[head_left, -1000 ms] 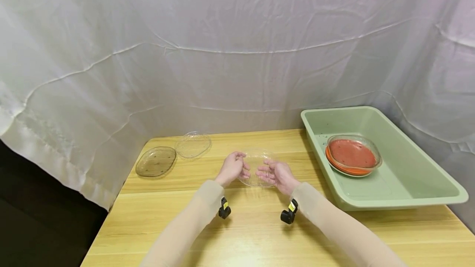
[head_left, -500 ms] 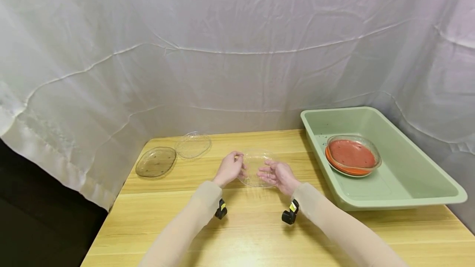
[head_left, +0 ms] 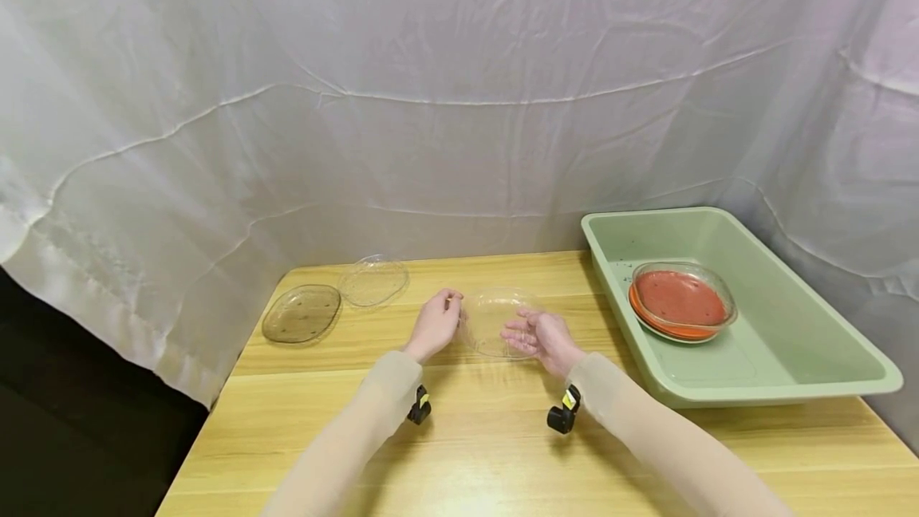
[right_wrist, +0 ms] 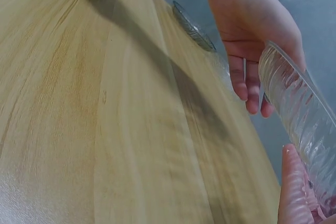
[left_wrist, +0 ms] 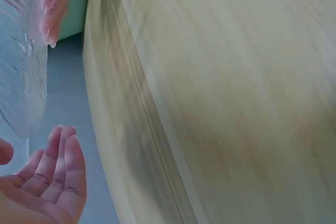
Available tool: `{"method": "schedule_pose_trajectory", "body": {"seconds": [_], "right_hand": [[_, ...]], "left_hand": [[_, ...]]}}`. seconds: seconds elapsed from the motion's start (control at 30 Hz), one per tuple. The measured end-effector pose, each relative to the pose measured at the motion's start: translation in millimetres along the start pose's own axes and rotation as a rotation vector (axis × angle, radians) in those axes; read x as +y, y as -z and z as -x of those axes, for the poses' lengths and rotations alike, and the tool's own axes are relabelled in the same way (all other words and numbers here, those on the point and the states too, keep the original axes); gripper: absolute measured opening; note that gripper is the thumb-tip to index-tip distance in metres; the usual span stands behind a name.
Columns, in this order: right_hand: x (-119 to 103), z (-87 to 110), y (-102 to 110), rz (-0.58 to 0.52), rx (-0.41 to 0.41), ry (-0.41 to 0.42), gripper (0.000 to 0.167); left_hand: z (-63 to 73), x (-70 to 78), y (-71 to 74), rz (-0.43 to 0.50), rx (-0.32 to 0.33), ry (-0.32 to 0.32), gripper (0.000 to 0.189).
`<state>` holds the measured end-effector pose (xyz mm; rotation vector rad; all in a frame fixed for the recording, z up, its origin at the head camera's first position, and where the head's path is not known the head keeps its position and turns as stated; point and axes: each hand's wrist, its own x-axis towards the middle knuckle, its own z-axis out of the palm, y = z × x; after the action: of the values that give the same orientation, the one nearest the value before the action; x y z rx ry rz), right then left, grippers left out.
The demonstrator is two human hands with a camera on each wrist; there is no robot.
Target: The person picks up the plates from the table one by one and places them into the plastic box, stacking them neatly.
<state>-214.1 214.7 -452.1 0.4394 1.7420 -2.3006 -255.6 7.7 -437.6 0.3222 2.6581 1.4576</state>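
Observation:
My right hand point(head_left: 551, 341) holds a clear ribbed plate point(head_left: 495, 324) at its right side, with fingers showing through the plate from below. In the left wrist view the clear plate point(left_wrist: 23, 72) is raised off the wooden table. Left of it, my left hand point(head_left: 434, 325) stands by the plate's edge. The left wrist view shows this left hand point(left_wrist: 50, 184) with relaxed fingers and a small gap to the plate. From the right wrist view, the plate point(right_wrist: 294, 90) partly covers the left hand point(right_wrist: 254, 30), and my right hand point(right_wrist: 296, 190) supports it underneath.
A smoky transparent plate point(head_left: 301, 314) and a clear one point(head_left: 373, 281) lie at the table's back left. To the right stands a green basin point(head_left: 775, 357). Orange-red plates point(head_left: 671, 332) are stacked in it, with a transparent dish point(head_left: 727, 301) on top. A grey curtain point(head_left: 459, 150) hangs behind.
My left hand has moved left, away from the clear plate's edge. The right hand has stayed nearly in place with the plate, which has tilted slightly.

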Motion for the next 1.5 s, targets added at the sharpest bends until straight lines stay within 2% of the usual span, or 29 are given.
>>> {"method": "schedule_pose_trajectory", "body": {"seconds": [0.37,0.63,0.83,1.17,1.5], "right_hand": [[-11,6.2,3,0.024,-0.014,0.018,0.057],[-29,15.5,6,0.010,-0.008,0.036,0.055],[-43,21.0,8,-0.015,-0.014,0.046,0.054],[-75,29.5,20,-0.027,0.013,0.075,0.054],[-106,35.2,51,-0.058,-0.036,0.098,0.055]], "left_hand": [[-2.4,-7.5,2.2,-0.066,0.062,-0.055,0.040],[-1.1,-6.8,4.0,-0.079,0.056,-0.056,0.040],[-1.9,-6.3,-1.6,-0.108,0.048,-0.089,0.034],[-1.6,6.8,-16.9,-0.128,-0.019,-0.183,0.029],[-2.7,28.3,-37.9,-0.153,-0.072,-0.265,0.028]]}}
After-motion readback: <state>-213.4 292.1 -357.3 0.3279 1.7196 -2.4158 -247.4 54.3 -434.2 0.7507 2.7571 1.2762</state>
